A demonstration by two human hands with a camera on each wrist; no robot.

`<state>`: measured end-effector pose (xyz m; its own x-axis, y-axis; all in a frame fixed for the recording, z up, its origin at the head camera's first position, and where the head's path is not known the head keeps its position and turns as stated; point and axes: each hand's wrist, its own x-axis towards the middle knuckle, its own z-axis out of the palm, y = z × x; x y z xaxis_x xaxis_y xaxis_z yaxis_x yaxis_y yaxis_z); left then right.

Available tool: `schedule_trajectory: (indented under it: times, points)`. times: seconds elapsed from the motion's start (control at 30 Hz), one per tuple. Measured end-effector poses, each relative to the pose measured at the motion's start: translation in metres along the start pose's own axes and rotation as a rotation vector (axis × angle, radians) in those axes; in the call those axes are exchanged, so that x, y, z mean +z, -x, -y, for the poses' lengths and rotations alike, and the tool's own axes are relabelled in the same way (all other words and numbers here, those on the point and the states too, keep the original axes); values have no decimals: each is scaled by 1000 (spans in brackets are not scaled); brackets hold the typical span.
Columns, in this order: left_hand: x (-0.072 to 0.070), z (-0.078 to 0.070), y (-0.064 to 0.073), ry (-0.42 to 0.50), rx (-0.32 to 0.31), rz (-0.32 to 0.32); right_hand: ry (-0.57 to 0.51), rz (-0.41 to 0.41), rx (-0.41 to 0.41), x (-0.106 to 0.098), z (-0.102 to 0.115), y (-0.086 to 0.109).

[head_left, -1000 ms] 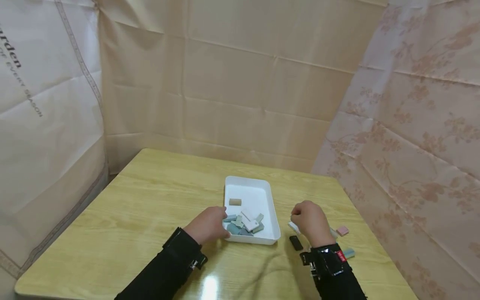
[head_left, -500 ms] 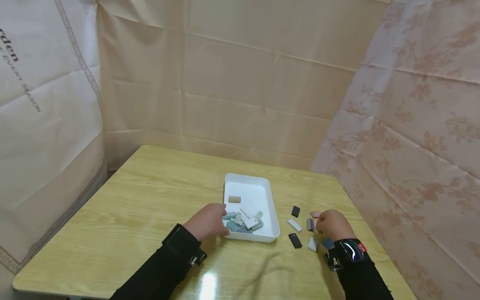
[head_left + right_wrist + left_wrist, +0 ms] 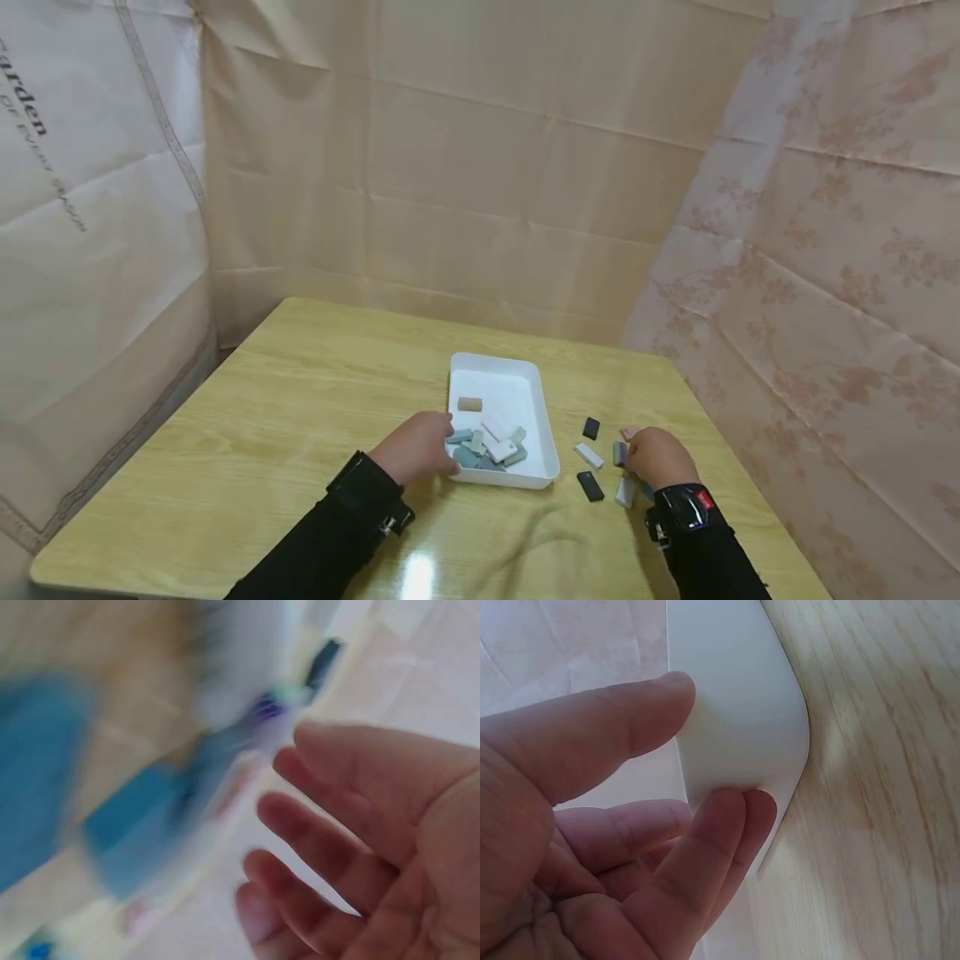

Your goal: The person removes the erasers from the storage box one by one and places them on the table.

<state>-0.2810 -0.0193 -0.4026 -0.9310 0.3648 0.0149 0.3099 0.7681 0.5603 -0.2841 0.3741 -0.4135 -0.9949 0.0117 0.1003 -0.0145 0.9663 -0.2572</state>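
left hand [image 3: 416,448]: bent round the near left corner of the white tray [image 3: 510,480], thumb and fingertips against its outer wall.
right hand [image 3: 660,458]: well apart from the left, low over the loose blocks at the right; fingers loosely bent, no block seen between them. the right wrist view is blurred, so i cannot tell whether a fingertip touches one.
white tray: flat on the table [image 3: 360,358], left of the loose blocks; a pile of teal, grey and white blocks [image 3: 495,446] fills its near part, and a tan cylinder [image 3: 470,404] lies beyond, near the left wall.
loose blocks: a purple-and-green block [image 3: 619,453] and a pink block [image 3: 628,432] just beside the right hand; a pale block [image 3: 625,492] nearer; a blue block [image 3: 648,492] partly hidden; a far black block [image 3: 591,428], a white block [image 3: 588,455] and a near black block [image 3: 590,487] farther left.
crowded blocks: a pinch here might nudge a neighbour, since they lie so close.
right wrist strap [image 3: 678,508]: low over the table, it could drag the blue block.
tray corner: pressing too hard there might slide the tray or tip the pile.
tan cylinder: probably rolls if the tray is jolted.
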Motion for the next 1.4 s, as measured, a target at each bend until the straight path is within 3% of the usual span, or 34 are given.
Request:
schedule_trajectory:
  times: [0.13, 0.23, 0.37, 0.47, 0.6, 0.77, 0.97, 1.13, 1.27, 1.4]
  points:
    - [2, 3, 2, 9, -5, -4, -83, -27, -82, -8, 48, 8]
    - [-1, 3, 3, 17, -11, 0, -174, 25, -166, -10, 93, 9]
    - [-3, 3, 2, 35, -11, -6, -153, 43, -264, 2, 135, 5]
    - [-2, 7, 1, 38, -4, -13, -104, 58, -276, 22, 153, 0]
    - [0, 14, 1, 33, 0, -5, -95, 89, -209, 50, 166, -6]
    - [-1, 21, 1, 24, 12, -15, -119, 70, -200, 60, 178, -10]
    - [-3, 21, -3, 29, -12, -7, -147, 2, -197, 37, 160, -15]
    - [1, 18, -3, 11, -8, 13, -163, -60, -119, 11, 106, -20]
    - [0, 18, -2, -27, -8, 9, -167, -22, -91, 4, 64, -28]
    - [-4, 17, -3, -44, 5, 2, -161, -7, -105, 5, 38, -35]
